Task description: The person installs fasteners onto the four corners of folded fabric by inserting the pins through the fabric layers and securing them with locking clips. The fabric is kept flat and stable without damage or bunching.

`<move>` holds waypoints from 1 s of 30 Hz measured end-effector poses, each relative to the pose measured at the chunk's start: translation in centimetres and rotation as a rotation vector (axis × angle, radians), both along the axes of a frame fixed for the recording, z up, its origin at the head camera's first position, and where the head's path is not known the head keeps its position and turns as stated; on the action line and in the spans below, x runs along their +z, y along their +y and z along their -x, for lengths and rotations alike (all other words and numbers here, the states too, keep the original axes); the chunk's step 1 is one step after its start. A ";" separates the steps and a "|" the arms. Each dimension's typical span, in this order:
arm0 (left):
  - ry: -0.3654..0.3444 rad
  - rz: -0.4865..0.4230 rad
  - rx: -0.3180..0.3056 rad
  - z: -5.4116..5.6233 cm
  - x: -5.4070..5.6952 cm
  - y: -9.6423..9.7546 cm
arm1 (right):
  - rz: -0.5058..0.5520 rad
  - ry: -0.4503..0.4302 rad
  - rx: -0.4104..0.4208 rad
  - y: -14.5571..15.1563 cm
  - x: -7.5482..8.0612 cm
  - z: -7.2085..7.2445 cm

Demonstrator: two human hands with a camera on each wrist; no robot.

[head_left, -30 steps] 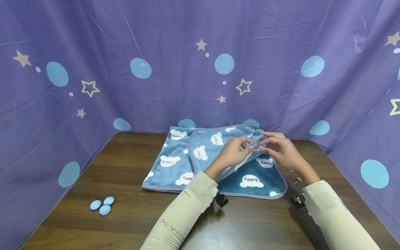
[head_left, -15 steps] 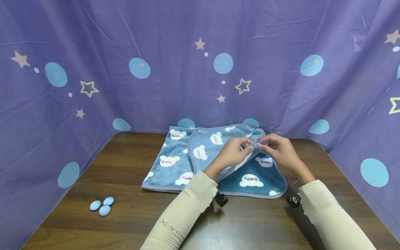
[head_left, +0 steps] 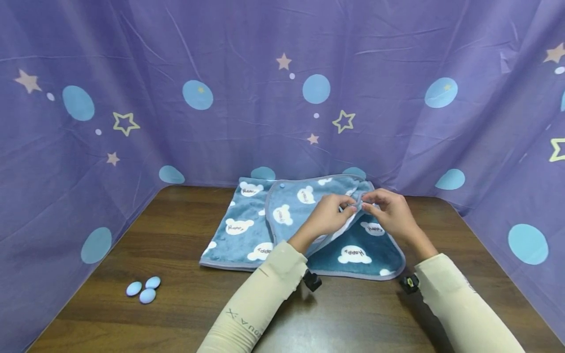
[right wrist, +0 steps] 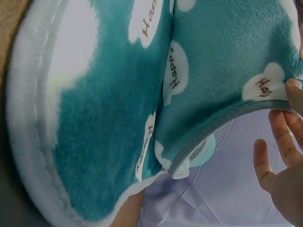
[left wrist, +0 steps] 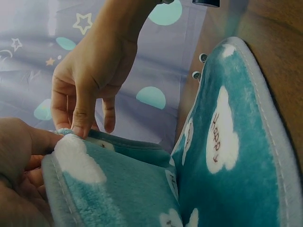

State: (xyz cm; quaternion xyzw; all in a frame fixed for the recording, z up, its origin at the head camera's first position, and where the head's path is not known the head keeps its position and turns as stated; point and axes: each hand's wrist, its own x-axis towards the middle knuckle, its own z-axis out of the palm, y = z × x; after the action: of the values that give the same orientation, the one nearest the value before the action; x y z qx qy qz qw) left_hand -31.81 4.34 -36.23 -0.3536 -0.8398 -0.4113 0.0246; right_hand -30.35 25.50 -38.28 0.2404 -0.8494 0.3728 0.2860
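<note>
Both hands are grasping fabric on my feed: the left hand (head_left: 328, 213) pinches a gathered grey hem (head_left: 358, 200) between thumb and fingers, and the right hand (head_left: 395, 213) pinches it too, the fingertips close together. That hem belongs to a plush blue blanket (head_left: 295, 206), my landmark here, with a flap folded over its middle and that flap's edge raised where the hands hold it.

Under the blanket I see a dark brown, wood-grained worktop (head_left: 185, 245), shiny in front of it. Behind the blanket and to both sides hangs a purple curtain (head_left: 247, 137) printed with pale blue ovals, stars and white dots.

I can read "Happy" on the blanket's white bear-head shapes. Lettering also runs along the left sleeve (head_left: 258, 299), in front of the blanket, but I can't make out the whole word.

Well to the left of the blanket, three pale blue oval pieces (head_left: 147, 295) sit in a cluster. A small blue button (head_left: 282, 186) shows on the blanket's folded flap, near its far left corner.
</note>
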 end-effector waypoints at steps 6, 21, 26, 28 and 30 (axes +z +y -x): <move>0.018 -0.001 -0.027 0.2 -0.3 -0.1 | -0.009 0.024 -0.014 -0.5 -0.4 0.1; 0.027 -0.096 0.022 0.5 0.5 -0.8 | 0.041 0.065 -0.118 -1.7 0.3 0.0; 0.012 -0.111 0.021 0.3 0.9 -1.0 | 0.086 0.064 -0.039 -1.7 0.6 0.0; -0.001 -0.111 0.007 0.3 1.0 -1.1 | 0.080 0.076 -0.017 -1.7 0.5 0.0; -0.011 -0.109 -0.007 0.3 1.0 -1.1 | 0.052 0.099 -0.016 -1.5 0.5 0.0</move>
State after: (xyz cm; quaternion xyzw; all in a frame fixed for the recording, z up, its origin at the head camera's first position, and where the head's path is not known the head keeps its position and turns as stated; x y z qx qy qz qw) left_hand -32.08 3.24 -35.19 -0.3525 -0.8150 -0.4583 0.0378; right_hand -30.39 23.95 -37.79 0.2442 -0.8261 0.3803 0.3367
